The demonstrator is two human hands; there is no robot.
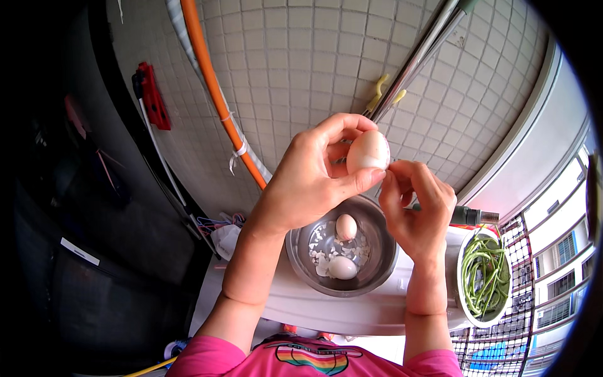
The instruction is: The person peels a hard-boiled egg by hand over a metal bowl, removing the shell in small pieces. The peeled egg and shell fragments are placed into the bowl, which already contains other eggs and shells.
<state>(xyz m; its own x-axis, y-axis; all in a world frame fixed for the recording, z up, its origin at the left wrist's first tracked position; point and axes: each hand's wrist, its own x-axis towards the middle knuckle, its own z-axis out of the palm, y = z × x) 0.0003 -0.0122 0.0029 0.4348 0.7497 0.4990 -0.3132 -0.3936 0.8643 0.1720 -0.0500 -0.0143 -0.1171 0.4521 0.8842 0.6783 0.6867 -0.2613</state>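
Observation:
My left hand (315, 169) holds an egg (369, 153) between thumb and fingers, above a steel bowl. The egg is pale, with a pinkish edge on its right side. My right hand (417, 202) is at the egg's lower right, thumb and index fingertips pinched close together against it; whether a bit of shell is between them cannot be told. Below, the round steel bowl (301, 271) stands on a white surface. Inside it lie an egg with a pinkish lower end (346, 226), a smooth white egg (342, 267) and scattered shell pieces (322, 264).
A white basket (464, 308) of long green beans (483, 273) stands to the right on the white surface (301, 304). An orange hose (212, 89) and metal poles (410, 61) run along the tiled wall. Plastic hangers and a white bag (226, 240) lie left of the bowl.

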